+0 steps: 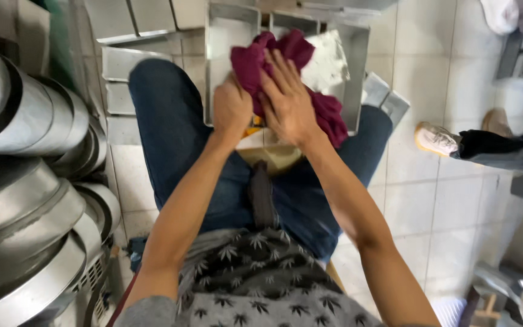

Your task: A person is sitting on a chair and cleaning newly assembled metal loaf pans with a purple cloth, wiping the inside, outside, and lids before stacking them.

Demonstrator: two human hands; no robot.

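Maroon cloth point(273, 66) is bunched under my right hand point(289, 103), whose fingers are spread flat and pressing it down, palm on the fabric, not curled round it. My left hand point(231, 109) has a closed grip on the near rim of the metal tray point(225, 36), thumb side against the edge of the cloth. The cloth lies on the tray's inside, crumpled, with a tail hanging off the near right corner toward my right knee.

I see the tray as a rectangular, shiny steel pan propped on my lap across blue jeans point(164, 121), its long axis running away from me, far end pointing up toward the stacked trays point(134, 24) on the tiled floor point(431, 181). It seems tilted, near edge lower, though blur keeps me from being sure.

Outward to my left stand round metal pans point(25, 181) nested on their sides. To my right, another person's shoe point(436, 139) and dark trouser leg point(503, 151) rest on the floor.
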